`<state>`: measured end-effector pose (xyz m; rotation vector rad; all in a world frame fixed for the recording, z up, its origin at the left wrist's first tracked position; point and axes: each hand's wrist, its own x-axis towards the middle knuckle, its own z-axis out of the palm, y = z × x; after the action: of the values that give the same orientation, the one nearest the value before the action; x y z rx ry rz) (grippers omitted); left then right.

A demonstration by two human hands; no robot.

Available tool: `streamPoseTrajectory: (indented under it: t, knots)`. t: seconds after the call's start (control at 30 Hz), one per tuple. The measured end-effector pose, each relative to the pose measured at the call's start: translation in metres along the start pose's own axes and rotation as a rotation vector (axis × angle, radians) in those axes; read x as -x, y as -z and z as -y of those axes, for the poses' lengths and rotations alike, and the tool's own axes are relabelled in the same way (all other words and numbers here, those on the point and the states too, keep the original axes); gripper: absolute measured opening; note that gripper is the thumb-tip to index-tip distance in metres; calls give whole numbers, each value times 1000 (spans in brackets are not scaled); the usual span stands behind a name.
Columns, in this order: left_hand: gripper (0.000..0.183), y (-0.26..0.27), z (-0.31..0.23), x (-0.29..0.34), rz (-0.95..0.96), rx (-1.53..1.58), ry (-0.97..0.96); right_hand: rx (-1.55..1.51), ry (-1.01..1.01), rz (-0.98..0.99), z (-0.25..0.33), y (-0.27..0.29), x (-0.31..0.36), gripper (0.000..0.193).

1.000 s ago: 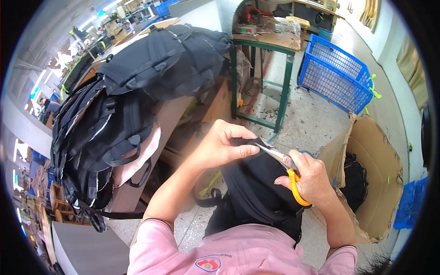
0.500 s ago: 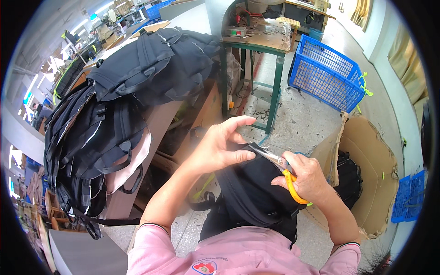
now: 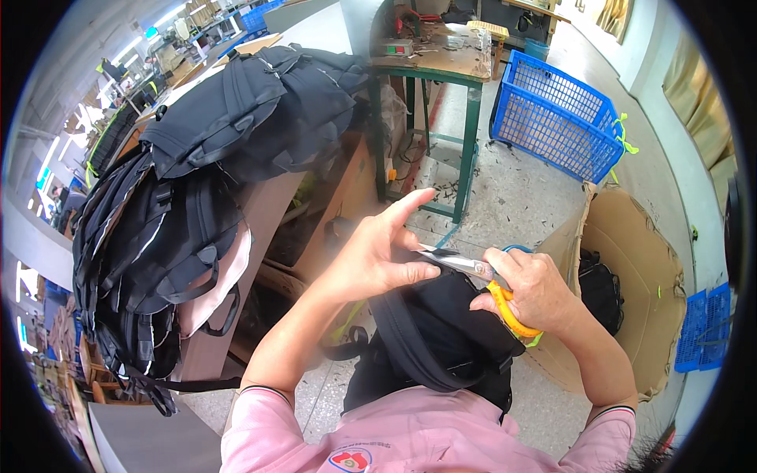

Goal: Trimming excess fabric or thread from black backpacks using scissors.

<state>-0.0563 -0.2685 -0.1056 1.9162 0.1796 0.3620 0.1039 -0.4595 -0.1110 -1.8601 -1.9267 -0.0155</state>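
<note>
The black backpack [image 3: 453, 315] sits on the person's lap, its upper edge up between the two hands, and the work on it looks to be under way rather than finished: the scissors [image 3: 479, 270] have their blades pointing toward the left hand right where the dark fabric comes up, though whether anything has been cut there is too small to tell. The right hand [image 3: 528, 288] is clamped on the yellow handles; the left hand [image 3: 378, 256] has thumb and forefinger spread well apart, and whether its curled fingers pinch the fabric I cannot tell. Farther out, to the left, a heap of black backpacks [image 3: 213, 118] lies on a surface [image 3: 268, 221], some with pale edges showing; to the right, a cardboard box [image 3: 643, 276] holds a black bag [image 3: 599, 292]. Which of these groups is done and which is left cannot be judged from here, so only the piece on the lap can be called half-way. Dark scraps litter the floor [image 3: 512, 189] ahead, near a blue plastic basket [image 3: 556, 130], which suggests a good deal of trimming nearby
</note>
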Motion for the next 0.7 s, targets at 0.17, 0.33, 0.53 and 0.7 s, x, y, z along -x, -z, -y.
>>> streamPoseTrajectory:
  t: [0.17,0.33,0.53,0.7]
  knots:
    - [92,-4,10,-8,-14,-13,-25,20,-49,56,-11,-4,5,49]
    - [93,-3,7,-12,-86,-76,-19,-207,-112,-35,-15,-7,9,60]
    - [86,-19,1,-41,-53,-92,-64,-572,-414,-177,-16,-44,21,64]
    - [62,-18,5,-58,-336,-481,-569,-595,-563,-269,-33,-22,34,52]
